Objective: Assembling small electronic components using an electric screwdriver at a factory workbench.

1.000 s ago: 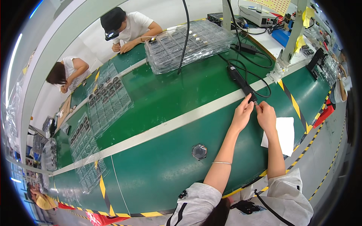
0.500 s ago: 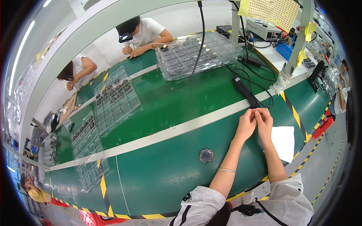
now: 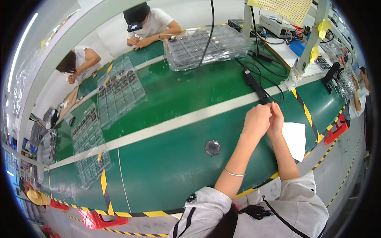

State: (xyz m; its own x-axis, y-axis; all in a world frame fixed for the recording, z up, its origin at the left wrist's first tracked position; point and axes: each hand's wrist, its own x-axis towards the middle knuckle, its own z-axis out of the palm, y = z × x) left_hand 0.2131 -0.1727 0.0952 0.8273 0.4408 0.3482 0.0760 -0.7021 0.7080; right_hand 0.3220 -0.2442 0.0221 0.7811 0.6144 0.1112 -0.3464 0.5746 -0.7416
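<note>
My left hand (image 3: 256, 119) and my right hand (image 3: 276, 121) are raised together over the right side of the green work surface (image 3: 170, 170). Their fingertips meet in a closed pinch; whatever lies between them is too small or hidden to name. Just beyond the fingertips is the near end of a black bar-shaped power strip (image 3: 254, 85) with a cord; whether the fingers touch it I cannot tell. Left of my forearms lies a small dark, roughly octagonal piece (image 3: 212, 147) with a shiny face. A white sheet (image 3: 295, 141) rests beside my right forearm.
A pale rail (image 3: 174, 122) crosses the table. Clear plastic trays (image 3: 121, 95) with dark round parts lie at left; a tall tray stack (image 3: 206, 47) stands at the back. Two people sit opposite. Black cables hang down, and a metal post (image 3: 311, 43) rises at right.
The whole view has shifted slightly, so everything sits a little higher. My left hand has turned, showing more of its back, while the fingertips stay together. The octagonal piece has stayed on the table.
</note>
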